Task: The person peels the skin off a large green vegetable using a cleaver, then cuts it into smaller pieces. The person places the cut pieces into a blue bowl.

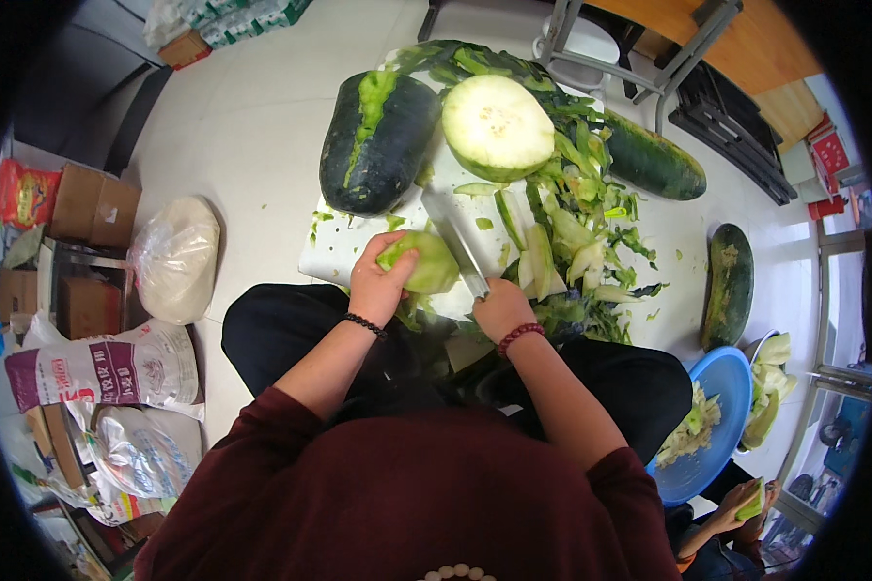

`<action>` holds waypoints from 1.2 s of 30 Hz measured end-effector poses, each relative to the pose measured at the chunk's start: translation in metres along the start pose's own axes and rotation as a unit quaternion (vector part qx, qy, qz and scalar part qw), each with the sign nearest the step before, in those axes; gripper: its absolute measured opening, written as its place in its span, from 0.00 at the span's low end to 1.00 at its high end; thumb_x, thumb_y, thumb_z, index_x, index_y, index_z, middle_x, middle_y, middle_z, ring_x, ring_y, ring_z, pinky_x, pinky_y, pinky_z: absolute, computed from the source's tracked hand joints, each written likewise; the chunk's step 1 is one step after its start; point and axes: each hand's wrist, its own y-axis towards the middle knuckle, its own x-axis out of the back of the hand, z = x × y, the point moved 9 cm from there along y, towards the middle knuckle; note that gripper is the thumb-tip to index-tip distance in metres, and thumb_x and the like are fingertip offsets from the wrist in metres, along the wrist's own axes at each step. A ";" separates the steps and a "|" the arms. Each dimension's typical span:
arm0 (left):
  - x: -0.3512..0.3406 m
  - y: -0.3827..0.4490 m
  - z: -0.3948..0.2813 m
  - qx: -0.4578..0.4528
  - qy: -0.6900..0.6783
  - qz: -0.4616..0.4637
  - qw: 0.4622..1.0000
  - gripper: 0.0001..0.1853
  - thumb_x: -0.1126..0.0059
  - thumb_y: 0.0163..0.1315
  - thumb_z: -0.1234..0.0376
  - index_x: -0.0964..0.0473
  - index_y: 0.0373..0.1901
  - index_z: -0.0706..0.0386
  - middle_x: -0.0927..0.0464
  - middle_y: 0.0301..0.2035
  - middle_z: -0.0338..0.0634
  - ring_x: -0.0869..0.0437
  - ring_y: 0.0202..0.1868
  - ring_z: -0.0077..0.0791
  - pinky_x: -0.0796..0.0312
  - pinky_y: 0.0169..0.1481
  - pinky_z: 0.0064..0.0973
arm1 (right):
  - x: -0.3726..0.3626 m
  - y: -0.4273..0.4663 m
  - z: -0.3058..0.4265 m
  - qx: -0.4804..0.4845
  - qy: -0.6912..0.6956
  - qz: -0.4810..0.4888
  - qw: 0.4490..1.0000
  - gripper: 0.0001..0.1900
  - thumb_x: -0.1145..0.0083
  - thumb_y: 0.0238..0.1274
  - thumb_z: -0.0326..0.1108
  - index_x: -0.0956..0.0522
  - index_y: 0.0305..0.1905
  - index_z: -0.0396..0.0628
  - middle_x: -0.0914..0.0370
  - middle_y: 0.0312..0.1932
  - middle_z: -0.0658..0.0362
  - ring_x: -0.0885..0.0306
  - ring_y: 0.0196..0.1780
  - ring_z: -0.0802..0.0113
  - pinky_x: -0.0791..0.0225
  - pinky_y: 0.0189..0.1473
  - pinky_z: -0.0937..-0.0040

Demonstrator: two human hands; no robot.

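My left hand (379, 279) grips a peeled, pale green piece of winter melon (427, 265) above the near edge of a white board (334, 250). In my right hand (503, 309) is the handle of a long-bladed kitchen knife (454, 236); its blade points away from me, just right of the piece. Beyond the hands rests a dark green winter melon (378, 149) with one strip of skin pared off. Beside it a cut winter melon half (499, 123) shows its white flesh upward. Peel strips (570, 189) heap along the board's right side.
Whole winter melons (657, 160) lie on the floor at the right. A blue basin (719, 428) there holds melon scraps, near another person's hands (745, 505) holding a green piece. Flour sacks (116, 367) and cartons (94, 207) line the left. A metal-legged table (668, 58) stands at upper right.
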 end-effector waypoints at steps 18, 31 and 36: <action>0.033 -0.009 0.010 -0.119 0.010 -0.049 0.992 0.13 0.38 0.66 0.68 0.22 0.51 0.59 0.19 0.41 0.40 0.19 0.40 0.21 0.24 0.44 0.20 | -0.019 -0.028 -0.039 -0.102 0.416 0.069 0.901 0.06 0.41 0.60 0.29 0.23 0.37 0.37 0.29 0.18 0.61 0.34 0.14 0.74 0.37 0.17 0.72; -0.005 -0.015 0.006 -0.099 -0.096 0.015 0.990 0.21 0.48 0.69 0.74 0.40 0.61 0.57 0.27 0.31 0.38 0.22 0.30 0.21 0.21 0.34 0.23 | 0.072 -0.090 0.049 0.136 0.171 -0.180 0.959 0.18 0.39 0.61 0.31 0.21 0.55 0.39 0.28 0.20 0.53 0.29 0.22 0.70 0.33 0.29 0.70; -0.005 -0.014 0.012 -0.143 -0.114 0.025 0.983 0.20 0.48 0.71 0.72 0.42 0.60 0.58 0.25 0.31 0.40 0.19 0.30 0.26 0.19 0.35 0.27 | 0.113 -0.122 0.082 0.263 0.179 -0.270 0.909 0.21 0.41 0.62 0.30 0.24 0.59 0.36 0.21 0.27 0.50 0.23 0.25 0.66 0.29 0.32 0.69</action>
